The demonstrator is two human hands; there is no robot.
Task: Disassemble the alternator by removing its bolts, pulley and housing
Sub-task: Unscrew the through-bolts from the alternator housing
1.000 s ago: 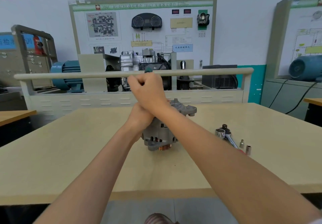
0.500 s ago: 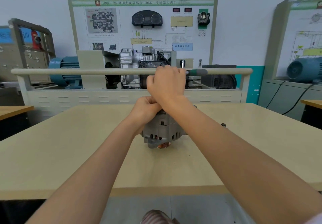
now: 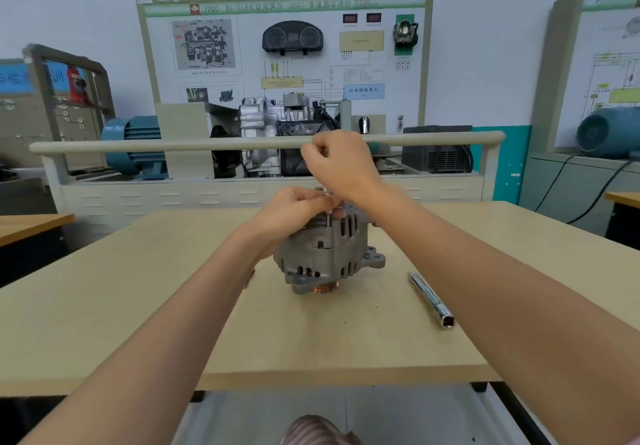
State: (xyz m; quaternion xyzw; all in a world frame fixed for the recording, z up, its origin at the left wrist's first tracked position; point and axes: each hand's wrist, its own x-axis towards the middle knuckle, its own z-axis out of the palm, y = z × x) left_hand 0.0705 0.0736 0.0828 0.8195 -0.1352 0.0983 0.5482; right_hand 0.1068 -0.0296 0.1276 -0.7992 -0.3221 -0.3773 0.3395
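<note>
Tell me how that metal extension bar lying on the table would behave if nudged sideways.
The extension bar looks like a smooth round steel rod, so it would probably roll on the flat table. It seems rigid and likely heavy for its size.

The training board (image 3: pixel 284 60) at twelve o'clock bears a partly legible header with "DSG", and its blue label (image 3: pixel 363 91) reads "仪表控制单元".

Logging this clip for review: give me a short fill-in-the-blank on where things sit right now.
1. The alternator stands on the table with its copper-coloured pulley facing ____.
2. The metal socket extension bar lies on the table to the ____ of the alternator.
3. The left hand rests on the ____ of the alternator.

Missing words: down; right; top
</note>
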